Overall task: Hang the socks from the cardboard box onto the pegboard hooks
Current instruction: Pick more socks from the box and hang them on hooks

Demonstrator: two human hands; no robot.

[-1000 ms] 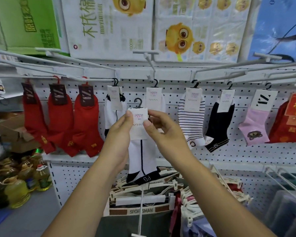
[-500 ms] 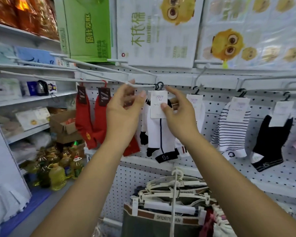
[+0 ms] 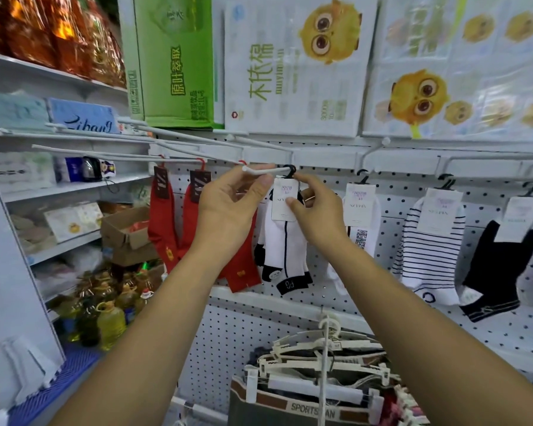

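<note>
A white sock pair with black trim hangs by its black plastic hanger on a white pegboard hook. My right hand pinches the pair's white paper tag just under the hanger. My left hand grips the front tip of that same hook rod. The perforated white pegboard runs behind them. A brown cardboard box sits on the shelf at left, beyond the red socks.
Red socks hang left of my hands; a white lettered sock, a striped sock and a black sock hang to the right. Long bare hook rods jut out at upper left. Clip hangers with clothes stand below. Oil bottles crowd the lower left.
My hands lifted the white sock pair up and left from chest height to the hook; its hanger now sits on the rod. My view has turned left.
</note>
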